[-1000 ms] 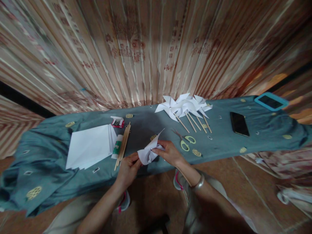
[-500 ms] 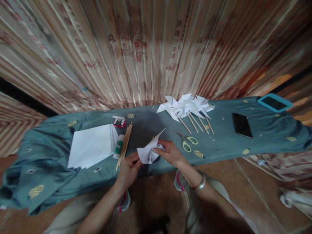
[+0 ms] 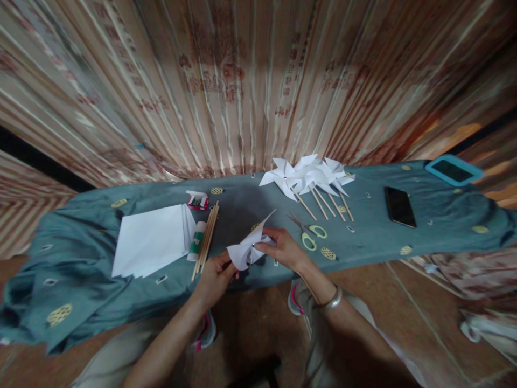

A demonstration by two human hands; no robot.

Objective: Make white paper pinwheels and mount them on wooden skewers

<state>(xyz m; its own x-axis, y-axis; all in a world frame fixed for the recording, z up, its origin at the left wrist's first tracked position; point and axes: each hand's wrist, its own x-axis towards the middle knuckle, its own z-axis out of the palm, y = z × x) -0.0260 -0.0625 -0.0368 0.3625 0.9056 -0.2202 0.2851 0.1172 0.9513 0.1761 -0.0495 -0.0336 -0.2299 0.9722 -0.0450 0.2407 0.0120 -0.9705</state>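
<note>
A white paper pinwheel (image 3: 246, 252) is held between my two hands above the front of the table, its blades curled in to a small pin at the centre. My right hand (image 3: 283, 248) pinches it near that pin, thumb in front and fingers behind. My left hand (image 3: 218, 275) closes on its lower left edge; the fingertips are partly hidden. Left of the hands lie several wooden sticks (image 3: 208, 234) beside a green and white glue stick (image 3: 196, 241). Scissors (image 3: 309, 233) with pale green handles rest to the right.
A stack of white paper (image 3: 149, 240) lies at the left, near an open red and white box (image 3: 197, 200) of small dark items. Several finished pinwheels (image 3: 307, 175) lie at the back. A black phone (image 3: 399, 207) and a blue-framed device (image 3: 454, 170) are at the right.
My right hand shifts slightly up and right, its fingers still on the pinwheel. My left hand stays at the lower left edge. The pinwheel has turned only a little.
</note>
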